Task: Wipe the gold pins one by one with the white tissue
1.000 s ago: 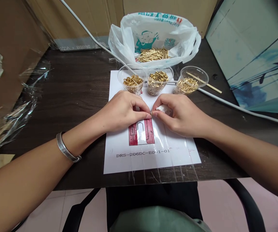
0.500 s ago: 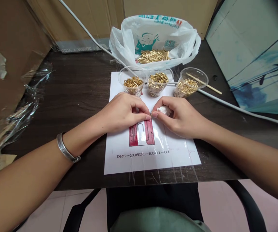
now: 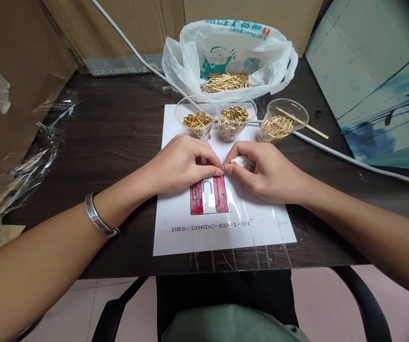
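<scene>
My left hand (image 3: 186, 164) and my right hand (image 3: 266, 171) meet tip to tip above a printed paper sheet (image 3: 176, 242), thumb and forefinger pinched on each side. Between the fingertips shows a tiny gold-coloured metal piece (image 3: 223, 168), mostly hidden by the fingers. A crumpled white wad (image 3: 243, 162) shows inside the curl of my right hand; whether it is held or lies on the sheet I cannot tell. Just below the left fingertips is a red and white printed picture (image 3: 209, 199) on the sheet.
Clear plastic cups with small gold-coloured metal parts stand behind my hands: left cup (image 3: 195, 124), middle cup (image 3: 233, 126), right cup (image 3: 277, 128). A wooden stick (image 3: 318, 131) leans out of the right one. Behind them is a white plastic bag (image 3: 186, 61) of gold-coloured pins (image 3: 227, 82). A white cable (image 3: 354, 161) crosses the table.
Both hands keep the same pinch at the same spot. The whole view has shifted very slightly.
</scene>
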